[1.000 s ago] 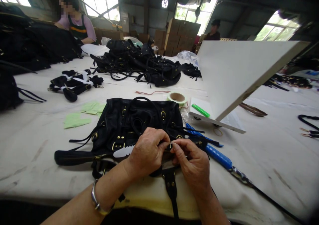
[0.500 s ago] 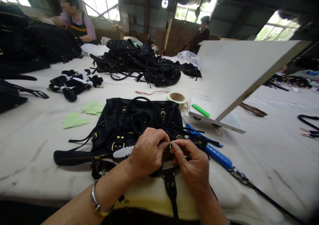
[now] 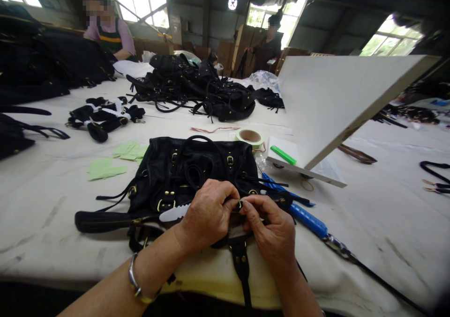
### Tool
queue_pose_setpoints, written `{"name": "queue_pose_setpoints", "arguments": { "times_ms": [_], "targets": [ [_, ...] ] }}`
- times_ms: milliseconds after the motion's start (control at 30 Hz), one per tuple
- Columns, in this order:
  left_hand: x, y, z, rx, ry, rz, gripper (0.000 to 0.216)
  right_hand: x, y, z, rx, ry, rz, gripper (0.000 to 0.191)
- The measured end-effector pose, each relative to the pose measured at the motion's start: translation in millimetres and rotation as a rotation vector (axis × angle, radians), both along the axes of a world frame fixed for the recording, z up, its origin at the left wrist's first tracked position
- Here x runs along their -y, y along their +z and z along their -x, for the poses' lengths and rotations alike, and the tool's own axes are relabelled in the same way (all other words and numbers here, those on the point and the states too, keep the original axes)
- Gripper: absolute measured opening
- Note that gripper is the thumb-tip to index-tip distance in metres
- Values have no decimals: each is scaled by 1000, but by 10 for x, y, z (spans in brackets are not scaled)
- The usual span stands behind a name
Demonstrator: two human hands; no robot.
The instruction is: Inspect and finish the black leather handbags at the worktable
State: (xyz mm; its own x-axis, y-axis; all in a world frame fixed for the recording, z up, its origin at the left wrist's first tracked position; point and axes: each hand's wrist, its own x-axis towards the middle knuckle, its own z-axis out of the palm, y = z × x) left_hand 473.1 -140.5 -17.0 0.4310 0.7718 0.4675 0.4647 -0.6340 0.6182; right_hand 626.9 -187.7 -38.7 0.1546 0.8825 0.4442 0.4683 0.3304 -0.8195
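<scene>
Your left hand and right hand meet at the near edge of the black bag, which lies flat on the table right in front of you. The fingers of both hands are pinched together on a small fitting by the bag's strap. A white serrated strip sticks out from under your left palm, and a blue-handled tool lies just beside your right hand.

black bag, blue tool — green tags
</scene>
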Motion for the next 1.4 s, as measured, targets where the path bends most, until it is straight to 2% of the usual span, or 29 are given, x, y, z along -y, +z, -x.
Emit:
{"name": "queue_pose_setpoints", "arguments": {
  "times_ms": [600, 767, 967, 1100, 1400],
  "targets": [
    [22, -42, -60, -10, 10, 15, 11, -5, 34, 28, 105, -5, -60, 8],
    [31, -56, -69, 6, 3, 14, 10, 12, 36, 22, 82, 8, -50, 8],
    [33, -61, -83, 43, 26, 7, 10, 7, 29, 21, -45, 25, 15, 10],
    [28, -45, -75, 41, 35, -6, 9, -2, 21, 19, -32, 5, 26, 11],
    [31, 38, -56, 33, -63, -65, 12, 17, 27, 28, -92, 11, 46, 13]
  ]
}}
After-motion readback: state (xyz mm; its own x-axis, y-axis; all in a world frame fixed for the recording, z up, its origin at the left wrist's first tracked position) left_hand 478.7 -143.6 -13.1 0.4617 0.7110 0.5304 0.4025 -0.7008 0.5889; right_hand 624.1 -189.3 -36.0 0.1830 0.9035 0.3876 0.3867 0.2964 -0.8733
